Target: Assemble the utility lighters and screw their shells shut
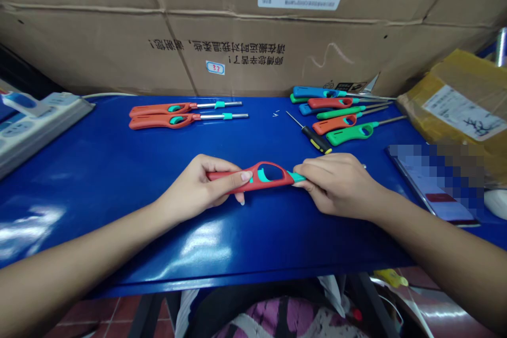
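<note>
A red gas lighter (273,186) with a teal trigger lies level between my two hands, above the front half of the blue table. My left hand (206,182) is closed around its handle, thumb on top beside the trigger opening. The fingers of my right hand (336,182) pinch the teal collar at the other end, and that hand hides whatever metal tube lies beyond. Beyond my right hand is a screwdriver (315,138) with a black and yellow handle. Two more red lighters (162,121) with teal pieces on their metal tubes rest side by side at the back left.
Several coloured lighters (336,112) are piled at the back right. A large cardboard box (222,37) walls off the back of the blue table (99,179). On the right are a phone (431,185) and a yellow-taped parcel (463,79); a power strip (43,127) is at the left.
</note>
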Action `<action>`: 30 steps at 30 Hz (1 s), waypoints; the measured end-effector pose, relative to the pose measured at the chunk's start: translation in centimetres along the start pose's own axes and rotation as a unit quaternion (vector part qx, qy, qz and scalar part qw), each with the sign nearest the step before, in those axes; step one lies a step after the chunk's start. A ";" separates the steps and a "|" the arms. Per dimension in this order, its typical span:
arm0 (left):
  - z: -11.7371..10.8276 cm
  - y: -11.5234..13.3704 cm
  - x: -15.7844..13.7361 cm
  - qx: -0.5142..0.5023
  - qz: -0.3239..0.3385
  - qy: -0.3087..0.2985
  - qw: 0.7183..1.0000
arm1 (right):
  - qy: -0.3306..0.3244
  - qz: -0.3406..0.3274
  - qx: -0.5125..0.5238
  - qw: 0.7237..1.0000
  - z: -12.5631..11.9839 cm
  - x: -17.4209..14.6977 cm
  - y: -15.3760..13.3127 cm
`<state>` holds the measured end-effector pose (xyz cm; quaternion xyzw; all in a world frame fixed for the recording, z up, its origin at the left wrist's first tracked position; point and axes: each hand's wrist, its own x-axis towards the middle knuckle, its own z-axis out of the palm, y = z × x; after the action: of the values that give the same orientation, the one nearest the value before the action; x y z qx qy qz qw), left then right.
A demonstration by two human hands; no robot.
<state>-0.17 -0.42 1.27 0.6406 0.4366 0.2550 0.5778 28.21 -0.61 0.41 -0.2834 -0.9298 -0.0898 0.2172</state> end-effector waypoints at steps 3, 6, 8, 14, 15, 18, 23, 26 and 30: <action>0.1 0.1 0.1 0.002 0.002 0.003 1.000 | 0.026 -0.004 -0.008 1.000 0.1 0.0 0.0; -0.2 0.4 0.2 0.053 0.041 0.024 0.998 | 0.051 -0.009 -0.014 0.999 0.2 0.1 0.1; -0.6 0.6 0.3 0.113 0.104 0.043 0.987 | 0.061 0.000 0.000 0.998 0.2 0.2 0.2; -2.1 0.6 0.6 0.281 0.256 0.008 0.925 | 0.042 0.077 0.043 0.995 0.0 0.6 0.5; -2.2 0.5 0.6 0.293 0.259 -0.009 0.920 | 0.038 0.091 0.048 0.994 -0.1 0.6 0.6; -2.6 0.2 0.9 0.318 0.249 -0.032 0.914 | 0.017 0.135 0.062 0.989 -0.2 0.6 1.1; -2.6 -0.5 1.4 0.331 0.221 -0.011 0.917 | -0.062 0.184 0.108 0.975 -0.3 0.6 1.9; -2.7 -0.7 1.5 0.321 0.208 0.000 0.924 | -0.095 0.198 0.114 0.969 -0.3 0.6 2.0; -2.9 -1.1 1.7 0.310 0.231 -0.003 0.922 | -0.126 0.208 0.094 0.965 -0.3 0.4 2.3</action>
<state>-2.06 2.51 0.54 0.8714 0.3320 0.2317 0.2770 29.33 1.34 0.94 -0.4577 -0.8746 0.0816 0.1376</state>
